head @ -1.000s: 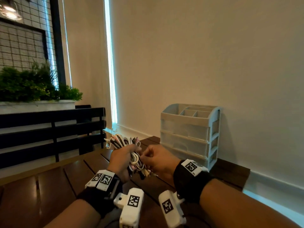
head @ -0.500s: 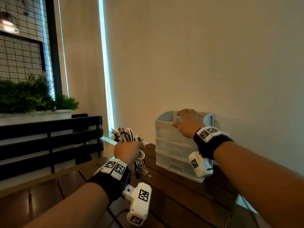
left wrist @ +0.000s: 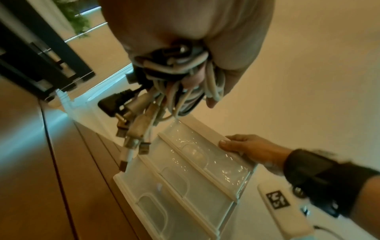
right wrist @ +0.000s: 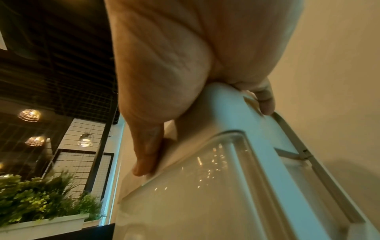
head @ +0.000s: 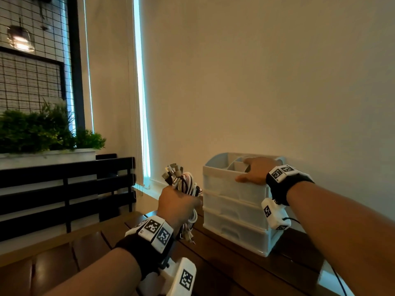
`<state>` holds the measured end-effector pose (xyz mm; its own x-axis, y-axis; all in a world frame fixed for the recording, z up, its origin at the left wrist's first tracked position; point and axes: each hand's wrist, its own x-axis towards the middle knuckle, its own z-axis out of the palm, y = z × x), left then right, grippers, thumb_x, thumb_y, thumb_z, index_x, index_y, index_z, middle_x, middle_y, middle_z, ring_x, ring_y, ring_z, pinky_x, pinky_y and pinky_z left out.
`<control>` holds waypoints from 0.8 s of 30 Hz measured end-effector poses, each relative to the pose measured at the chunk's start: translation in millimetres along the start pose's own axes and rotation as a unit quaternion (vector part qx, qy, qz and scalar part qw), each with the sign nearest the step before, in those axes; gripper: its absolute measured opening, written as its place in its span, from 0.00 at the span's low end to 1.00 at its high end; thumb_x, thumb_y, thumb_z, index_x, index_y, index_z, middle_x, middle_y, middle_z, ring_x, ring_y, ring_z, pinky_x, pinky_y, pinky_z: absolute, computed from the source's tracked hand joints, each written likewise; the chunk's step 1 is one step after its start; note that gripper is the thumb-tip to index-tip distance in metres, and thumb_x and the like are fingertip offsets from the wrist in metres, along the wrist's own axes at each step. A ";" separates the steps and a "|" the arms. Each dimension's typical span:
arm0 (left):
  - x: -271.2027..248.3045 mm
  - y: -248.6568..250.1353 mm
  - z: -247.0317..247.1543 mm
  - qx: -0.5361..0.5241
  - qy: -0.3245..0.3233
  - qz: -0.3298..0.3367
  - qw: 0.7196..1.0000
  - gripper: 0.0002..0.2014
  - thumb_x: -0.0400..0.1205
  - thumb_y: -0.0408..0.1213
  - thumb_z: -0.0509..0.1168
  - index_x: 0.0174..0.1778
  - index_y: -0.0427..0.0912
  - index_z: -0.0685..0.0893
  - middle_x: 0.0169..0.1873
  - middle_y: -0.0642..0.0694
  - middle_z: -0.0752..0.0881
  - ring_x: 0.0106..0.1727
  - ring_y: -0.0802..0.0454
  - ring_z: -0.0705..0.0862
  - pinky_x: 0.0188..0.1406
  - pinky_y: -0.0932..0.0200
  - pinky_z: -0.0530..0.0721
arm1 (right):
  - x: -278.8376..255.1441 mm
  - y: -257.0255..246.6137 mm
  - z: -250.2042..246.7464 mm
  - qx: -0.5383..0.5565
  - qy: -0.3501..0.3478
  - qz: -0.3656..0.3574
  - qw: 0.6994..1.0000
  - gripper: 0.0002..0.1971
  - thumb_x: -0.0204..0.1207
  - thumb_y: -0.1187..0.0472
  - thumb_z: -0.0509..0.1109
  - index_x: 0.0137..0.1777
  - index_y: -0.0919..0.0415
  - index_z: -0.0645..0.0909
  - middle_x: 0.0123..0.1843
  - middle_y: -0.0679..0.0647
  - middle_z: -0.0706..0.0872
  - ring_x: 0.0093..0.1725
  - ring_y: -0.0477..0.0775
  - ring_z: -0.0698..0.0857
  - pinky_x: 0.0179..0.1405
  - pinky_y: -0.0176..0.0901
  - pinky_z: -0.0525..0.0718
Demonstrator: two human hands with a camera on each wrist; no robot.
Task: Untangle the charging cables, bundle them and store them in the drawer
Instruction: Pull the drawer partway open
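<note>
Wooden table [head: 224, 259] bears drawer unit [head: 233, 212]; green plants [head: 38, 131] behind.

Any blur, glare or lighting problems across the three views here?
Head: dim, warm, wide-angle bending; cable bundle slightly soft. Left wrist: motion blur at frame edges, glare specks on drawer unit. Right wrist: right hand looms large and soft, reflections on plastic.

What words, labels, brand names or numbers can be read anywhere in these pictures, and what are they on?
None: no readable word, number or brand shows in any view.
Black-and-white square code markers on the left wristband: patterns only, no letters.
The same markers on the right wristband: patterns only.
Marker on the white wrist camera housing: pattern only.
Translucent white plastic three-drawer organiser: no label visible.
Bundle of white and black charging cables: no print legible.
</note>
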<state>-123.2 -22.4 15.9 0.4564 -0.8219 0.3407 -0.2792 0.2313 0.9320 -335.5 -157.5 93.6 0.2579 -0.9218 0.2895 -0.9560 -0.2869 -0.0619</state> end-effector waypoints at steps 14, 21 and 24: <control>-33.0 7.8 -26.4 0.306 0.030 0.140 0.941 0.10 0.69 0.35 0.66 0.45 0.50 0.78 0.33 0.52 0.80 0.44 0.42 0.84 0.41 0.58 0.79 | -110.1 -32.1 -28.1 0.026 0.041 -0.111 0.993 0.41 0.65 0.28 0.69 0.79 0.40 0.66 0.77 0.47 0.74 0.74 0.54 0.73 0.66 0.49 0.69; -25.6 7.2 -60.4 0.312 0.051 0.114 0.942 0.09 0.72 0.36 0.67 0.45 0.50 0.76 0.32 0.54 0.77 0.37 0.49 0.78 0.39 0.60 0.74 | -119.4 -27.6 -20.2 0.144 0.071 -0.111 0.981 0.41 0.57 0.31 0.78 0.72 0.42 0.76 0.71 0.47 0.79 0.69 0.51 0.77 0.69 0.51 0.75; -19.8 5.2 -57.0 0.258 0.040 0.090 0.961 0.10 0.69 0.37 0.70 0.45 0.47 0.81 0.35 0.51 0.82 0.40 0.48 0.83 0.38 0.60 0.77 | -121.7 -25.0 -12.4 0.241 0.153 -0.074 0.955 0.46 0.57 0.37 0.82 0.76 0.46 0.71 0.72 0.51 0.71 0.73 0.55 0.70 0.73 0.48 0.69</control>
<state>-85.5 24.7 21.0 0.4191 -0.7451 0.5189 -0.7319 0.0610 0.6787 -344.7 -34.8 71.8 0.2607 -0.7635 0.5909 -0.7172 -0.5629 -0.4108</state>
